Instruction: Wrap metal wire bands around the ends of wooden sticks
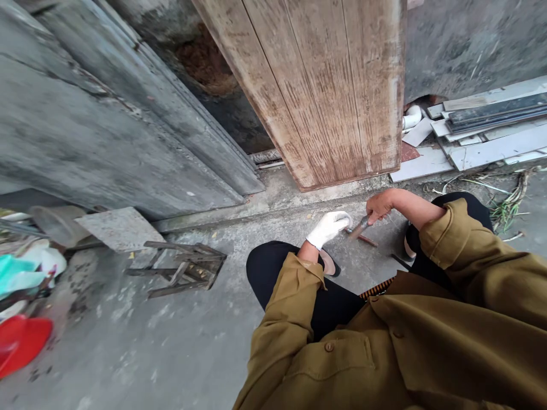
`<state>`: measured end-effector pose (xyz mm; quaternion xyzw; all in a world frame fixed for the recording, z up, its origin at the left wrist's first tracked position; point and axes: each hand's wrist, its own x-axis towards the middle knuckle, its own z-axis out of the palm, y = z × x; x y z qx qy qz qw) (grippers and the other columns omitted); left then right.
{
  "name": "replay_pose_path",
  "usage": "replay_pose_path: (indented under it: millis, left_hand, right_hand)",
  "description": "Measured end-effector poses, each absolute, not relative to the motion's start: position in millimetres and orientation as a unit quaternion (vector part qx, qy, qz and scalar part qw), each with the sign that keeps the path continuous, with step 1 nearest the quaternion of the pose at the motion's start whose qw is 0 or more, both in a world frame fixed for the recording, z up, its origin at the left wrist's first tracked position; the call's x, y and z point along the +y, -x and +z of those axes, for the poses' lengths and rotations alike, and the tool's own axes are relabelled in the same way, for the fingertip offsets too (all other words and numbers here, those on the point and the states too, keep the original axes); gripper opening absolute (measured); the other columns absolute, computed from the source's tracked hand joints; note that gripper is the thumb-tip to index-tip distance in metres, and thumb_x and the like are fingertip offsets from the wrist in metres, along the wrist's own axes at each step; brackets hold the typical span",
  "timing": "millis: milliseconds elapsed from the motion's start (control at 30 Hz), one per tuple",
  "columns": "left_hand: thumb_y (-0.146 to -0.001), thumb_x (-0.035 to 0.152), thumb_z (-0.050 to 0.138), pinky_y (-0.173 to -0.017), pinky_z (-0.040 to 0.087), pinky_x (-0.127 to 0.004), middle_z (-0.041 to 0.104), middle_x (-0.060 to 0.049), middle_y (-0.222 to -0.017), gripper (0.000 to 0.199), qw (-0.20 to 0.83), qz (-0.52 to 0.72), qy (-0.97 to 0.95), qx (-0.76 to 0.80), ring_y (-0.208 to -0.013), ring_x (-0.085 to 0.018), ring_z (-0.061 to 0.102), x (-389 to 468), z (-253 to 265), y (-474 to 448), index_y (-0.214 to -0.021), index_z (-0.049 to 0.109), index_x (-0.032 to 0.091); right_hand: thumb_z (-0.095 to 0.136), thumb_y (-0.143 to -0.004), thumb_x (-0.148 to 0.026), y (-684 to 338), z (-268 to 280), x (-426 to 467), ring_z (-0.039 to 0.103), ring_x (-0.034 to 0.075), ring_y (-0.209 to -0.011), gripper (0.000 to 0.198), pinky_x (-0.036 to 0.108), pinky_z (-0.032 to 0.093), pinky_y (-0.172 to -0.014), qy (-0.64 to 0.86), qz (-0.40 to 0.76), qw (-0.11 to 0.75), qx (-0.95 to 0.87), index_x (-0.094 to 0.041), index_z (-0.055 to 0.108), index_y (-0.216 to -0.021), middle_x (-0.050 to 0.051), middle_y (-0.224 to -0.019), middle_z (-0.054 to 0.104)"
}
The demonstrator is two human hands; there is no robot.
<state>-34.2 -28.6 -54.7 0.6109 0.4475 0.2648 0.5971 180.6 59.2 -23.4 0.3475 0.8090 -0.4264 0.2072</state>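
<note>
My left hand [327, 229], in a white glove, is closed in a pinch on one end of a thin reddish-brown rod [367, 240]. The rod's other end points out to the right, low above the concrete. My bare right hand [379, 206] is wrapped round a short tool with a grey grip and a flat brownish blade-like part [357, 229]. That tool slants down to the left and crosses the rod close to my left fingertips. Whether the two touch, I cannot tell. The tool's exact kind is too small to make out.
A weathered wooden plank panel [325, 85] leans on the wall ahead. Grey boards [128, 114] lean at left, near a small wooden stool [183, 267] lying on its side. Stacked tile strips [482, 156] lie right, and a red plastic item [25, 341] far left.
</note>
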Motion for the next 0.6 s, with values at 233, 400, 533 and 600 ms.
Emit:
replay_pose_path:
  millis: [233,400,533,600]
  left_hand:
    - [-0.071,0.045,0.072,-0.047,0.031,-0.022,0.053,0.001,-0.061,0.033,0.647,0.328,-0.510,0.463,-0.048,-0.007,0.040,-25.7,-62.1,32.8,-0.076,0.063,0.014]
    - [-0.077,0.050,0.067,-0.045,0.027,-0.021,0.040,0.005,-0.053,0.037,0.681,0.316,-0.510,0.419,-0.045,-0.006,0.031,-28.2,-64.1,29.0,-0.079,0.064,0.013]
    - [-0.077,0.044,0.068,-0.047,0.030,-0.022,0.045,0.002,-0.053,0.032,0.686,0.238,-0.554,0.407,-0.046,-0.008,0.037,-32.4,-51.6,31.2,-0.080,0.068,0.012]
    - [-0.075,0.039,0.070,-0.049,0.031,-0.023,0.050,0.000,-0.054,0.027,0.674,0.221,-0.566,0.421,-0.046,-0.009,0.041,-33.2,-47.3,33.1,-0.076,0.068,0.012]
  right_hand:
    - [0.068,-0.073,-0.068,-186.1,8.8,54.3,0.049,0.008,-0.053,0.055,0.021,0.038,-0.054,-0.143,-0.642,0.151,0.738,-0.014,0.067,-0.080,-0.001,-0.062,0.059]
    - [0.057,-0.087,-0.058,-195.8,7.4,71.6,0.056,0.014,-0.061,0.045,0.025,0.040,-0.061,-0.374,-0.465,-0.020,0.802,-0.014,0.069,-0.083,0.004,-0.066,0.063]
    - [0.070,-0.081,-0.042,-186.7,-10.8,68.7,0.065,0.026,-0.085,0.032,0.032,0.043,-0.074,-0.481,-0.268,0.094,0.829,-0.011,0.074,-0.086,0.017,-0.088,0.070]
    - [0.073,-0.078,-0.040,-182.2,-17.0,60.6,0.065,0.026,-0.081,0.030,0.032,0.043,-0.073,-0.444,-0.279,0.202,0.827,-0.010,0.074,-0.081,0.016,-0.082,0.070]
